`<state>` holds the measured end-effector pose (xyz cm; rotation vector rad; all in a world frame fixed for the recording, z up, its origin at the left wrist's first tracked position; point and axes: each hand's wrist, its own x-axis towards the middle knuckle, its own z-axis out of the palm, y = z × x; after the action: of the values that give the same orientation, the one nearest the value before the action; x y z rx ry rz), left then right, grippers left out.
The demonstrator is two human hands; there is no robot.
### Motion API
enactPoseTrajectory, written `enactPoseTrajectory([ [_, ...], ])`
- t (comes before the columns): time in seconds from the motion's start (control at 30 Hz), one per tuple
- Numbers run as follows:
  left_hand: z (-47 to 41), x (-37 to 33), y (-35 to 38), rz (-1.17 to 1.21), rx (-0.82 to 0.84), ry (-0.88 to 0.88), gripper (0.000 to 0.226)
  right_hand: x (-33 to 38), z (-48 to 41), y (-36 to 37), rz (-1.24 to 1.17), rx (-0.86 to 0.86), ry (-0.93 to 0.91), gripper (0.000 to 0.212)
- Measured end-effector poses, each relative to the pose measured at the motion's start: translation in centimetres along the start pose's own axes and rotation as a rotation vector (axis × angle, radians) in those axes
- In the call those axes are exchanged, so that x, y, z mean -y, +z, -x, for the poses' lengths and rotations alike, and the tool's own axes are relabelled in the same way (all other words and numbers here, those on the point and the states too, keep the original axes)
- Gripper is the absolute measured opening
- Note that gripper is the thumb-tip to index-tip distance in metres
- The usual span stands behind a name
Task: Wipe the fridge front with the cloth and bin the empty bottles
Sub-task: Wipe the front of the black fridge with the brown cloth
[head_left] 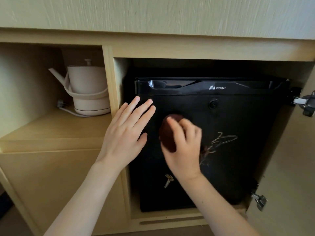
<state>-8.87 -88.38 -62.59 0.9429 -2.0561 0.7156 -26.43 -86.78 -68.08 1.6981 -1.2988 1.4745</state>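
Right hand [184, 147] wads dark cloth [167, 135] against black fridge [230, 150] front, fingers [175, 127] curled round it | left hand [126, 132] flat, fingers straight, at its left edge | cloth likely soft, light; best gripped bunched | bottles unseen

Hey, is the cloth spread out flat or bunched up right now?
Bunched up. The dark brown cloth is a rounded wad gripped by the right hand against the fridge door.

R hand [183, 147] presses dark red cloth [167, 133] on black Wellway mini fridge [238, 116] door; L hand [127, 133] flat beside it. Kettle [88, 89] on L shelf.
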Motion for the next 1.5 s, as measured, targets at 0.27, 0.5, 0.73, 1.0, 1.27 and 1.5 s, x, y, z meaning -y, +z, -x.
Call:
enactPoseTrajectory([
  [0.27,0.2,-0.1,-0.1,0.000,0.000,-0.024,0.076,-1.8,-3.8,-2.3,-0.087,-0.194,0.297,0.059],
  [0.5,-0.2,0.5,-0.8,-0.081,0.028,0.024,0.078,1.6,-1.0,0.2,-0.025,0.101,-0.127,0.055],
  [0.73,-0.2,1.0,-1.6,-0.168,0.010,0.010,0.080,1.6,-5.9,-1.3,-0.174,-0.208,0.273,0.064],
  [1.0,-0.2,1.6,-1.9,-0.211,0.021,-0.010,0.087,3.9,-5.9,-0.3,-0.145,-0.005,-0.003,0.053],
  [1.27,-0.9,0.1,-1.4,-0.144,0.050,-0.067,0.091,0.2,-6.3,-2.2,-0.156,-0.284,0.346,0.058],
  [1.5,0.5,-1.4,0.9,0.295,-0.069,-0.247,0.097,0.8,-5.5,-2.0,-0.133,-0.050,0.007,0.054],
])
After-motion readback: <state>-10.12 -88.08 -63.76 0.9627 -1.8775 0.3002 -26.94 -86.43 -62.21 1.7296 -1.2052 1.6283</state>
